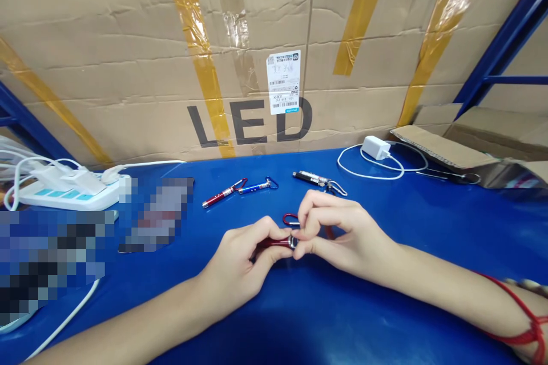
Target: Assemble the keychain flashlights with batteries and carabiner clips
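Between both hands, low over the blue table, is a small red pen-shaped keychain flashlight (277, 243) with a silver end. My left hand (246, 259) is closed round its body, thumb and fingers pinching it. The fingertips of my right hand (338, 234) are closed at the silver end; what exactly they grip there is partly hidden. A red carabiner clip (290, 219) shows just behind the right fingertips, its attachment hidden. Farther back lie a red keychain flashlight (219, 197), a blue one (253, 187) and black and silver ones (311, 178) with clips.
On the left are a white power strip (77, 194) with plugs and cables, and two blurred-out flat objects (160, 214). At the back right lies a white charger (375, 148) with its cable, near an open carton (445, 148). A large cardboard box (128, 68) stands behind the table.
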A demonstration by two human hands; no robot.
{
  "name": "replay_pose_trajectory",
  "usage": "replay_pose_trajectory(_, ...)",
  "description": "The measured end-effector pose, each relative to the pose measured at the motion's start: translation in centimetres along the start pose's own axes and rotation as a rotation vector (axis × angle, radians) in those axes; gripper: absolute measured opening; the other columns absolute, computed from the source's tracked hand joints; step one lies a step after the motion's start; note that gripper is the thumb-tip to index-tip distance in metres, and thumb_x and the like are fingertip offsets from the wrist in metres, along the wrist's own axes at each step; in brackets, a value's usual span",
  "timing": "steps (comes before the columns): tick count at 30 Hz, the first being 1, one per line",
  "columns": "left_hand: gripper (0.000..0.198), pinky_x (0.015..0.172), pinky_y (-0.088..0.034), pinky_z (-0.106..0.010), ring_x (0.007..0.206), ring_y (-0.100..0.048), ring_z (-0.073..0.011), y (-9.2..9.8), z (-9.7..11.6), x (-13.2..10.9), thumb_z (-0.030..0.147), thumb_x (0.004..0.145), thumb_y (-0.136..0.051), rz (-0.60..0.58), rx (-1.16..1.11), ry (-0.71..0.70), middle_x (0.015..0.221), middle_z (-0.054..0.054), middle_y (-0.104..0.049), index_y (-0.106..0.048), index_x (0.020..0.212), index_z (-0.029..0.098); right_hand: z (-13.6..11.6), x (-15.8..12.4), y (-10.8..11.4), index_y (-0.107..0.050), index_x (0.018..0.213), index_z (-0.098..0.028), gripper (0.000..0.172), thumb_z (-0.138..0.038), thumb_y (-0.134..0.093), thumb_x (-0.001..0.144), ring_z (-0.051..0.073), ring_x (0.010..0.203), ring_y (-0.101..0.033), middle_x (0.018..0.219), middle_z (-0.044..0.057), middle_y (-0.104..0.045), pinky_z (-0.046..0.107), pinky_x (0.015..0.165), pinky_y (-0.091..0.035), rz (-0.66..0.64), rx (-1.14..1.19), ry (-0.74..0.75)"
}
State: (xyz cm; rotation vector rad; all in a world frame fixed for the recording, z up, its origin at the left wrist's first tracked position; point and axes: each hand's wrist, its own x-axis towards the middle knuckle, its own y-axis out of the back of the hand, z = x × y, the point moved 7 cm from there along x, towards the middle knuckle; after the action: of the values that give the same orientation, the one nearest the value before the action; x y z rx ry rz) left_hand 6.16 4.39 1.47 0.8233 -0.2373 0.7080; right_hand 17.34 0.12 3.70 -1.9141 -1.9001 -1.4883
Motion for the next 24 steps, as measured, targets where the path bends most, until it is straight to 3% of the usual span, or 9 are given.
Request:
replay_pose_trajectory(12,0.01,0.053,-0.046,-0.013,0.056,-0.061,-0.008,0.7,0.7,-0.2,0.011,0.081,-0.058,0.113,0.144,-0.088,0.068,0.003,-0.067,-0.057,0.075,0.018,0.2,0.0,0.1,-0.063,0.058,-0.015,0.026,-0.028,-0.063,0.08,0.008,0.056,-0.051,0.066,0.002,-0.055,0.018,0.045,-0.037,0.043,0.005,-0.081)
replay_pose_trajectory(24,0.007,0.054,-0.05,-0.015,0.06,-0.065,-0.0101,0.7,0.2,0.0,0.013,0.081,-0.059,0.124,0.116,-0.025,0.073,0.003,-0.07,-0.059,0.077,0.019,1.1,0.1,-0.2,-0.058,0.056,-0.015,0.028,-0.03,-0.067,0.077,0.008,0.056,-0.05,0.064,0.0,-0.055,0.018,0.045,-0.039,0.046,0.071,-0.158)
